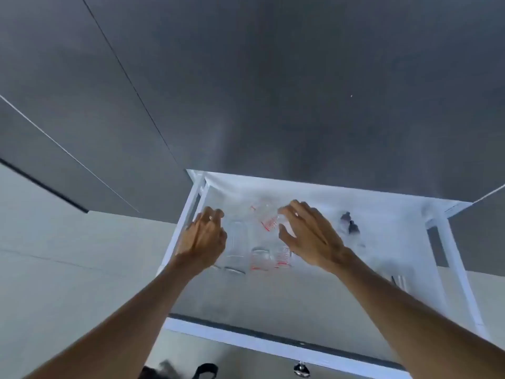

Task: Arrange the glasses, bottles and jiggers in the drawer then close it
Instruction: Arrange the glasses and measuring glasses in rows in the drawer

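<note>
A white drawer (453,258) stands pulled out below me. My right hand (311,236) curls its fingers and thumb around the end of a tilted clear jigger with red markings (266,218) near the drawer's middle. My left hand (203,236) hovers at the drawer's left side with bunched fingers beside a faint clear glass (216,199); blur hides any grip. A tall clear glass (236,248) lies between my hands. Two more red-marked jiggers (259,259) (284,257) stand in front of it. Two small dark-capped bottles (349,224) sit to the right.
Grey cabinet fronts (273,91) rise behind the drawer. The drawer's front panel (273,341) carries a metal knob (300,370). Something clear and thin lies at the drawer's right side (399,281). Dark objects (205,370) show on the pale floor at the bottom.
</note>
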